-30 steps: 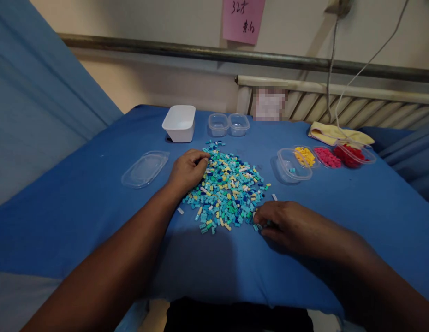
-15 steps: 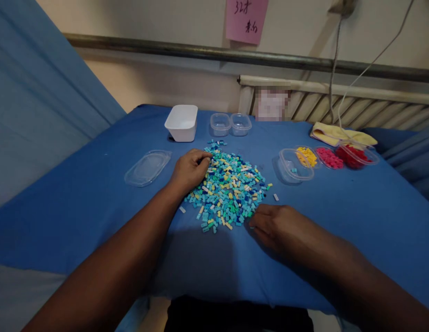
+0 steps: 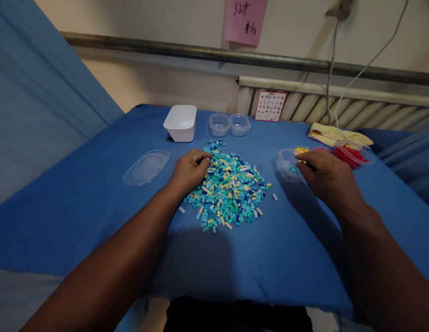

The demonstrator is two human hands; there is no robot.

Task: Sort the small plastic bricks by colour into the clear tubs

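Brick pile (image 3: 231,189) mid-desk, mixed teal, blue, green and pale yellow. Blue cloth of the desk (image 3: 200,263) stretches from the pile to the near edge, and wide to the left around a clear lid (image 3: 147,168). Far edge: white tub (image 3: 181,131) and 2 clear containers (image 3: 219,125) side by side, behind the pile. A strip of cloth with a stray pale brick (image 3: 275,197) separates the pile from the clear box (image 3: 287,162) at right, a few teal bricks inside.

Left hand (image 3: 190,171): palm down, fingers curled at the pile's left edge; cannot tell if the grip holds anything. Right hand (image 3: 330,177): raised at the box's right rim, thumb and forefinger nearly together; contents of the grip cannot be made out.
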